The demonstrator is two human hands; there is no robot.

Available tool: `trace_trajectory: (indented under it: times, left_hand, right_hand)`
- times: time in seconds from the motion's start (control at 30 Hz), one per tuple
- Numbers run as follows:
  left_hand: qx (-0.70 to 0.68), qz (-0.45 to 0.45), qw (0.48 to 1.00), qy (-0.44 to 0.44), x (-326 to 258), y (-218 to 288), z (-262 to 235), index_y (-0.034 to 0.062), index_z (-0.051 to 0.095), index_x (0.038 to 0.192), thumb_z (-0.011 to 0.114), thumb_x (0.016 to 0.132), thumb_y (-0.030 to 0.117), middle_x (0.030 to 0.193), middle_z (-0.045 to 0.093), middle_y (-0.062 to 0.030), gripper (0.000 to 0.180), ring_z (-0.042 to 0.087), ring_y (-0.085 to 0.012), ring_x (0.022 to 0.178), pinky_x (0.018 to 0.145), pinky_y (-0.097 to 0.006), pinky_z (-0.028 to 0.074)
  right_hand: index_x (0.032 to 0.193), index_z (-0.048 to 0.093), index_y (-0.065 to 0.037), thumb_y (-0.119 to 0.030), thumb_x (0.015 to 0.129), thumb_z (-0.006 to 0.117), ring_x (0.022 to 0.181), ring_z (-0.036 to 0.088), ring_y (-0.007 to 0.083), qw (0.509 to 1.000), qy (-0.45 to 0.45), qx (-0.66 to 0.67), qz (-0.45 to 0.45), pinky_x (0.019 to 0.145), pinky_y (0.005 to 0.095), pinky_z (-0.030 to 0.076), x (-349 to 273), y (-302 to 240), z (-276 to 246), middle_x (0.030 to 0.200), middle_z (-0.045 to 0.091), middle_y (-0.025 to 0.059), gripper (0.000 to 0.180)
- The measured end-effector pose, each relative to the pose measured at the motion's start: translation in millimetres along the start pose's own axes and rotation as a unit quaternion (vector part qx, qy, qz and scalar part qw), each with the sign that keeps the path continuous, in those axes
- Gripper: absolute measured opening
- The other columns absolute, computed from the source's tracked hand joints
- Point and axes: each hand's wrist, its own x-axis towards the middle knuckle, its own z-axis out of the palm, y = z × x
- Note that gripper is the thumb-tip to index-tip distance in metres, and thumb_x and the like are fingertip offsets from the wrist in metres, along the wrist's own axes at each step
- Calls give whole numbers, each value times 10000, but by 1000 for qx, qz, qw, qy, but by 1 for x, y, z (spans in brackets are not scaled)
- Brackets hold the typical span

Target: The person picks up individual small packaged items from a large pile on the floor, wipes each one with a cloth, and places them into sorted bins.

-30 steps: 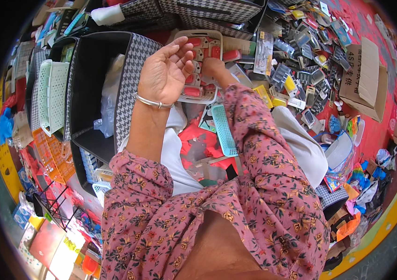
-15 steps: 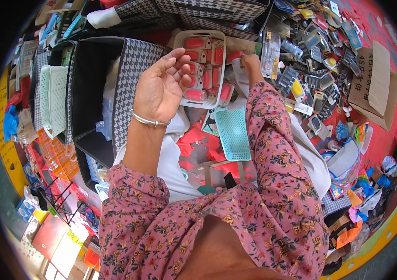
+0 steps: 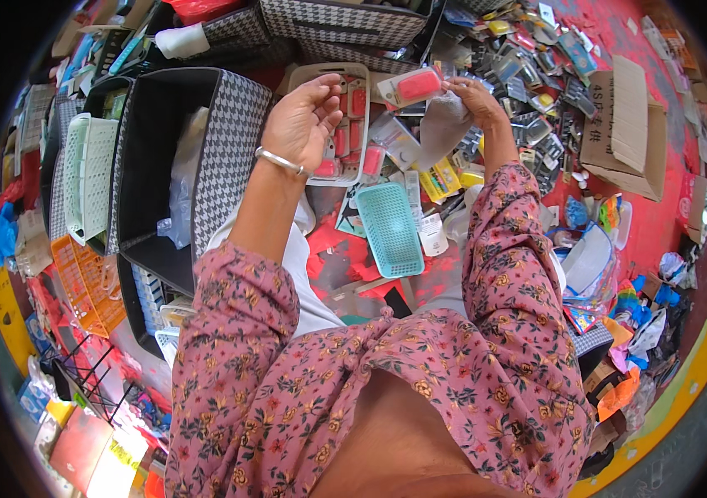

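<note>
I find my right hand (image 3: 475, 101) closed, thumb and fingers pinching the right-hand end of a red pack (image 3: 418, 85), which has a clear, pale-edged casing. The pack is held up, nearly level, just beyond the upper right corner of a cream basket (image 3: 328, 66). A pale grey cloth (image 3: 443, 131) hangs under the same fingers; whether it is gripped or merely touching, I cannot tell. My left hand (image 3: 303, 120) is unclosed, fingers loosely curled and palm turned toward the right, and it partly covers the left side of the cream basket; contact with the rim cannot be confirmed. A silver bangle (image 3: 281, 160) sits on the left wrist. Inside the cream basket lie further red packs (image 3: 355, 135), set close together. Nearer my body, a turquoise basket (image 3: 391, 232) of perforated plastic rests at a slant, with a yellow package (image 3: 440, 179) just beyond its right upper corner. To the left, a black-lined houndstooth box (image 3: 233, 137) stands near my left forearm, with a mint basket (image 3: 92, 178) past it. To the right, a heap of small packages (image 3: 528, 83) spreads toward an open cardboard box (image 3: 629, 137) on red floor covering (image 3: 611, 212).
</note>
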Motion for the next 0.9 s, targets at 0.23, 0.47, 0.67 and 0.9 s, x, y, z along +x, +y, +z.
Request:
trace_trajectory:
  times: [0.23, 0.47, 0.67, 0.9]
  left_hand:
    - [249, -67, 940, -222, 4, -2, 12, 44, 502, 1087, 363, 881, 398, 980, 571, -94, 432, 572, -176, 786, 708, -296, 458]
    - [-31, -266, 893, -361, -13, -38, 22, 66, 443, 1130, 317, 844, 528, 831, 580, -172, 558, 597, -249, 654, 581, -325, 507]
    - [69, -162, 960, -219, -11, -41, 32, 78, 441, 1085, 283, 838, 561, 793, 590, -148, 566, 593, -231, 645, 579, -364, 497]
    - [23, -199, 950, -240, -24, -41, 49, 81, 468, 1085, 316, 865, 469, 951, 573, -86, 471, 598, -201, 746, 642, -358, 511]
  right_hand:
    - [822, 621, -40, -235, 745, 610, 672, 527, 81, 974, -141, -151, -93, 622, 228, 425, -92, -116, 49, 747, 591, 7, 210]
    - [786, 621, -49, -299, 757, 572, 556, 492, 97, 963, 19, -239, -123, 451, 262, 393, -139, -103, 74, 618, 539, -7, 257]
    - [740, 569, -32, -241, 775, 522, 608, 558, 228, 775, 298, -287, -478, 587, 317, 445, -160, -122, 117, 660, 565, 122, 217]
    - [713, 551, -85, -192, 721, 553, 719, 525, 262, 731, 256, -390, -499, 600, 366, 436, -144, -102, 132, 748, 506, 88, 107]
